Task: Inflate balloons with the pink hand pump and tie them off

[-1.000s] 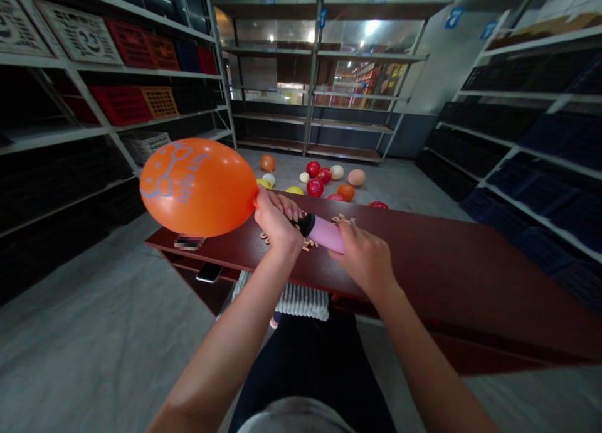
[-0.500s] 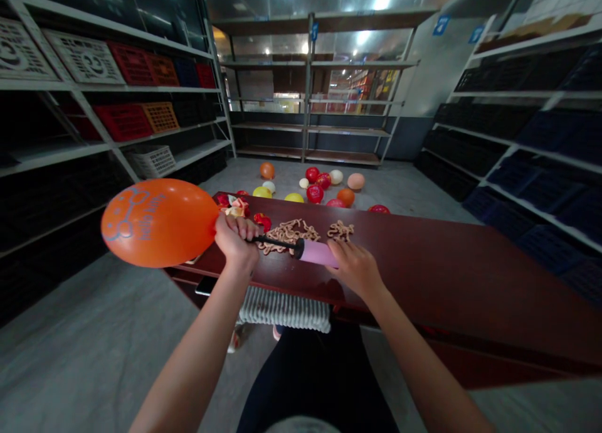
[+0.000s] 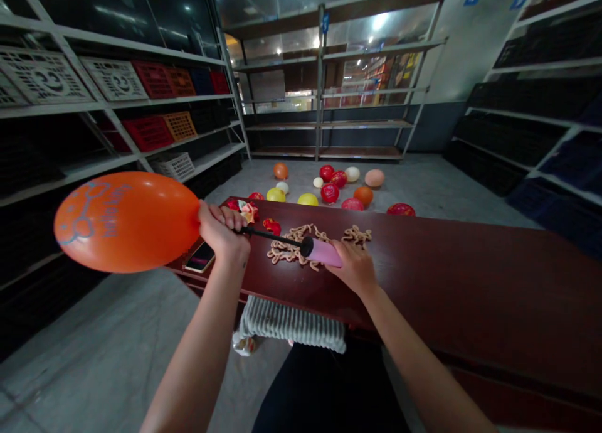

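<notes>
An inflated orange balloon with blue print hangs at the left, its neck pinched in my left hand. The same hand holds the black rod end of a pump. My right hand is wrapped round the pump's pink barrel. Between the hands the black rod shows, drawn out of the barrel. Beneath the pump, tan twisted strands lie on the dark red table, with a smaller tan heap behind my right hand.
A phone lies at the table's left end, near red deflated balloons. Beyond the table, several inflated balloons rest on the floor. Shelves with crates stand at the left. A grey ribbed cloth is at the near edge.
The view has shifted. The balloon looks larger and further left, and the hands are wider apart, with more of the black rod showing. The phone shows more fully.
</notes>
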